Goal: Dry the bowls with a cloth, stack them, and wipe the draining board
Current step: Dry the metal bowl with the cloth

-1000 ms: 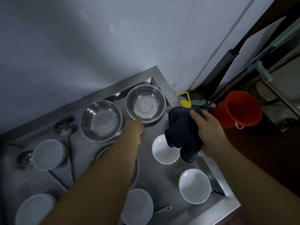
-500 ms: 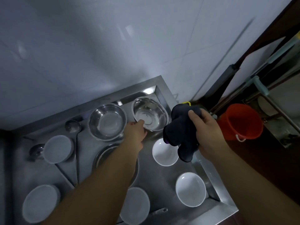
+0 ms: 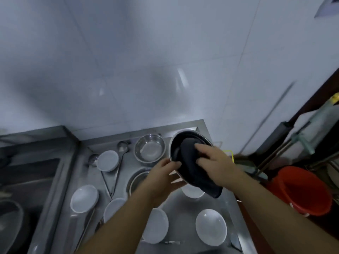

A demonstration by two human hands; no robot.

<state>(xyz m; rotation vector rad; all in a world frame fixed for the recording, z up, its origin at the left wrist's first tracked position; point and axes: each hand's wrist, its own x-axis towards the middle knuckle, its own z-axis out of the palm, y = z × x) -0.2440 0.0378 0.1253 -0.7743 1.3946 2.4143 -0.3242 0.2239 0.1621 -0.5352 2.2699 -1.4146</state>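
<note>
My left hand point(image 3: 163, 177) holds a steel bowl point(image 3: 173, 142) by its near rim, lifted and tilted toward me above the draining board point(image 3: 185, 204). My right hand point(image 3: 213, 163) presses a dark cloth point(image 3: 194, 171) into that bowl; the cloth's end hangs over the lower rim. A second steel bowl point(image 3: 150, 147) stands on the board at the back. A third steel bowl point(image 3: 136, 180) is partly hidden under my left arm. Several white bowls lie on the board, among them one point(image 3: 211, 227) at front right and one point(image 3: 84, 198) at left.
Two ladles point(image 3: 122, 146) lie on the board's back left. A sink point(image 3: 23, 180) lies to the left. A red bucket point(image 3: 300, 191) stands on the floor at right, beside mop handles point(image 3: 278, 151). A tiled wall rises behind the board.
My left hand lifted the far-right steel bowl off the board and tilted it. My right hand brought the cloth from the air into the bowl. The camera tipped upward.
</note>
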